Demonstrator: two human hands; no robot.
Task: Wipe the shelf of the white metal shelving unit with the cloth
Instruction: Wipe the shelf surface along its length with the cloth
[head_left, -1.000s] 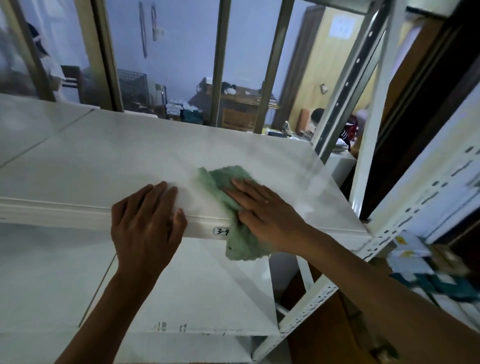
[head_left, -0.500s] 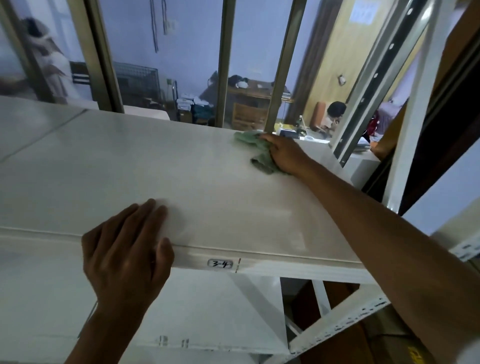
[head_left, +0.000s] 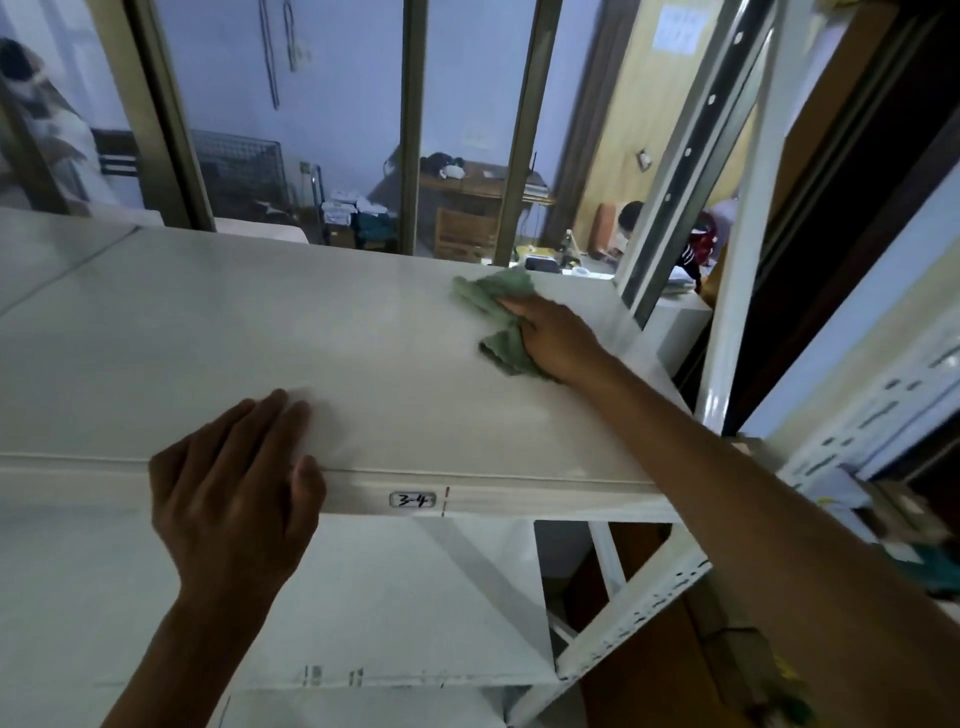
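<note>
— Green cloth (head_left: 496, 317), only one: where do you have it?

— You have it on the top shelf (head_left: 218, 332) of the white metal shelving unit, far from you, near the back edge and toward the right side. It is crumpled, one part is in front of your fingers and one part comes out under your palm.

— And your two hands?

— Your right hand (head_left: 553, 340) lies flat on the cloth and presses it to the shelf. The fingers are straight enough, they do not close around the cloth. Your left hand (head_left: 234, 499) rests on the front edge of the same shelf; four fingers lie extended on the top surface, and the thumb (head_left: 309, 480) lies on the front lip. It grasps nothing.

— How many shelves do you see?

— Two. The upper one, and one lower shelf (head_left: 363, 623) under it. On the front lip of the upper one you see one small label (head_left: 412, 500) with "3-4" written by hand, just beside your left thumb.

— What stands around?

— Two white uprights (head_left: 737, 291) rise at the right end of the unit. Behind the shelf you count three vertical bars (head_left: 413, 130) of a partition, and beyond them one wooden desk (head_left: 467, 208).
</note>
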